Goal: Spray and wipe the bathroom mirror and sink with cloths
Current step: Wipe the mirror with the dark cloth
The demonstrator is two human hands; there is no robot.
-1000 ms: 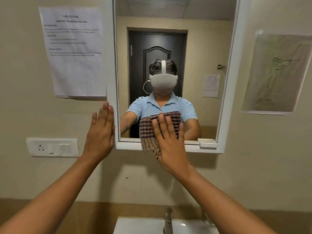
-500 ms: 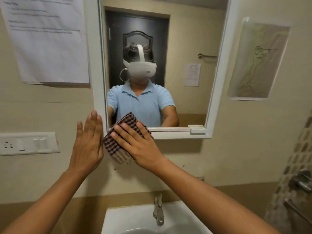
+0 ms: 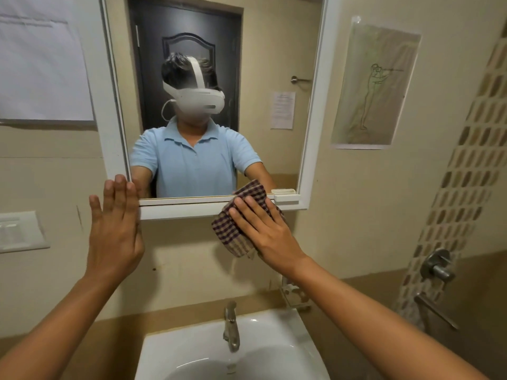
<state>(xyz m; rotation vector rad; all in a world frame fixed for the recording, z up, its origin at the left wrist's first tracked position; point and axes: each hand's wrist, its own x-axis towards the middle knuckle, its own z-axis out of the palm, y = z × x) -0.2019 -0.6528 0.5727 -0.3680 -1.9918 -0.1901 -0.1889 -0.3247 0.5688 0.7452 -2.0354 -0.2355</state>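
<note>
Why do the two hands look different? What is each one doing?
The right hand presses a checked cloth against the mirror frame's bottom edge; the left hand has no cloth under it. The left hand sits at the frame's lower left corner with fingers pointing straight up; the right hand is near the lower right, fingers slanting up and left. Both are flat with straight fingers.

The cloth (image 3: 241, 223) is partly covered by the right hand (image 3: 270, 231), and itself hides part of the mirror frame (image 3: 181, 212). The sink (image 3: 192, 349) is cut off by the bottom edge. The switch plate (image 3: 19, 231) and notice (image 3: 41, 64) are cut by the left edge. Print on the reflected paper (image 3: 283, 109) is too small to read. The reflected face is blurred.
</note>
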